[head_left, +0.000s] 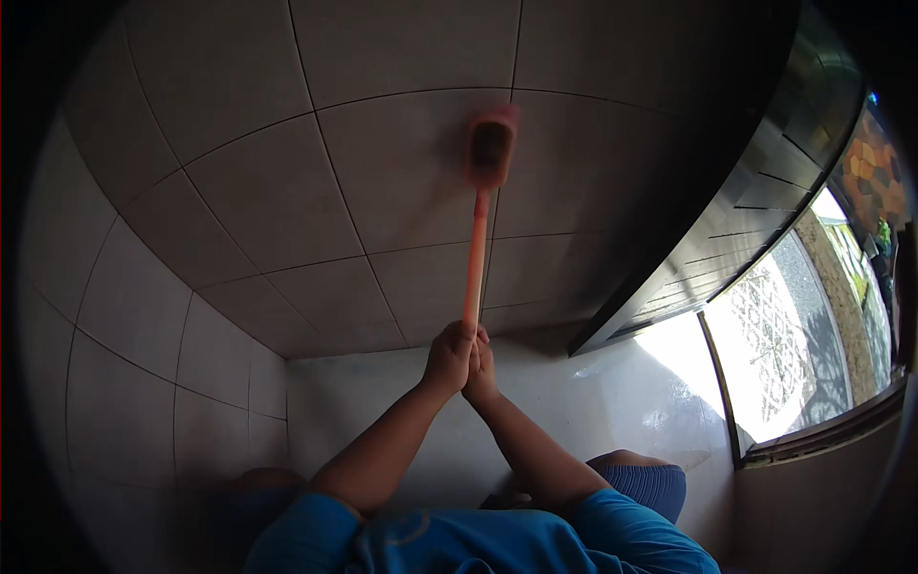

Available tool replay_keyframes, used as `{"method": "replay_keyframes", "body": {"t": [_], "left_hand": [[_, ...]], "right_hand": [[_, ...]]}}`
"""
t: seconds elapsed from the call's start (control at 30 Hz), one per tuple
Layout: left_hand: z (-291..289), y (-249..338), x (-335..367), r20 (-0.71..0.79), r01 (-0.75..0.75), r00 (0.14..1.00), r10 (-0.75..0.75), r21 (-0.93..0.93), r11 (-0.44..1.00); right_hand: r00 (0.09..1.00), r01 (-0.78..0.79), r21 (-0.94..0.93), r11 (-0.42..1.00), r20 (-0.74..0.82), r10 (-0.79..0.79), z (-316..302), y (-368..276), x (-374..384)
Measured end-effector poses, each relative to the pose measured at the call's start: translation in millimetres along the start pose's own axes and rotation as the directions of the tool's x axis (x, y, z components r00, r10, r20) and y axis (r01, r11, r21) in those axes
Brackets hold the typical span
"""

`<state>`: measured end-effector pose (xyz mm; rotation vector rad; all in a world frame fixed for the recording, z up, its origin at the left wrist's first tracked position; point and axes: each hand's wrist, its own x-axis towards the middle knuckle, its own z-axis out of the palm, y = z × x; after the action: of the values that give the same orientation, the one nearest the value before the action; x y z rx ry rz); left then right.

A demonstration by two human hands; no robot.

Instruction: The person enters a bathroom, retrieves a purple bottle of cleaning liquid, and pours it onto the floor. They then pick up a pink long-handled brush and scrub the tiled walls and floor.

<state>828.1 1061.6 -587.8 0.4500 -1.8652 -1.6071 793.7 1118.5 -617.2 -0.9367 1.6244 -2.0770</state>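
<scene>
My left hand point(448, 360) and my right hand point(483, 370) meet on the lower end of an orange-pink handle, fingers wrapped round it. It belongs to what looks like a long-handled brush point(473, 258), pointing away from me and tilted slightly right. Its rounded pink head point(492, 150) has a dark middle and is blurred. Behind that head are large grey-beige tiles point(402, 172); whether it touches them I cannot tell. The right hand is partly covered by the left.
On the left rises a wall of pale tiles point(124, 354). A dark, slatted door panel point(727, 220) stands at the right, beside a bright doorway point(775, 335) with a raised sill point(827, 426). Below my hands lies a smooth, light grey floor point(354, 402), glossy near the doorway.
</scene>
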Motion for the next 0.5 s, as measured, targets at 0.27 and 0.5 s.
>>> {"method": "replay_keyframes", "body": {"t": [0.27, 0.5], "left_hand": [[-1, -2, -1, 0.179, 0.07, 0.983, -0.049, -0.111, 0.991], [-9, -125, -101, 0.171, 0.448, 0.881, -0.441, -0.003, 0.894]], "right_hand": [[0.998, 0.037, -0.116, 0.993, -0.047, -0.042, -12, 11, 3], [0.988, -0.151, -0.252, 0.956, -0.079, 0.136, -9, 115, -108]]}}
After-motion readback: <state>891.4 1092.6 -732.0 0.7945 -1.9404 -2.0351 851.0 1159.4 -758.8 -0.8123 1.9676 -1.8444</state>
